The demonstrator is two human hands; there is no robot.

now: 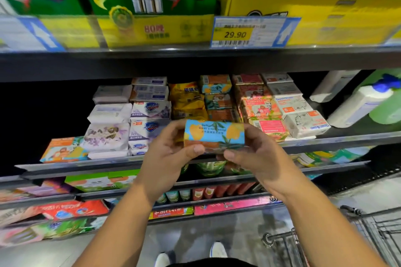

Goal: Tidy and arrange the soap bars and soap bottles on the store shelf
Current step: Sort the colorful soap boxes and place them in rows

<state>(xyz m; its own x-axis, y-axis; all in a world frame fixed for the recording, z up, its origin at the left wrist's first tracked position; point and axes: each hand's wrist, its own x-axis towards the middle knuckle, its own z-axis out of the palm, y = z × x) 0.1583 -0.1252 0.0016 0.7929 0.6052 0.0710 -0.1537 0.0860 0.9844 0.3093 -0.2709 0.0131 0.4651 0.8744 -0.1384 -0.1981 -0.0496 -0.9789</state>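
I have a blue cardboard soap box printed with yellow fruit and green palm leaves (214, 134) held between both hands, out in front of the soap shelf's clear front rail (325, 140) and just above it. My left hand (171, 151) pinches its left end, thumb along the lower front edge and fingers curled over the top; my right hand (256, 154) grips the right end the same way, so the box sits level with its printed face turned up toward me. I hold it this way, I think, to read the label and find the row it belongs to. That row looks to be the column of matching blue and orange soap boxes (216, 84) straight behind my hands, between the crinkled yellow soap packets (187, 102) on the left and the pink and white goat-milk soap boxes (260, 108) on the right. Farther left lie white wrapped bars with purple flowers (106, 134), and at the far right plastic soap bottles (364, 102) lean on the same shelf. The box touches nothing but my fingers. The front of its column looks open enough to take it, face forward.
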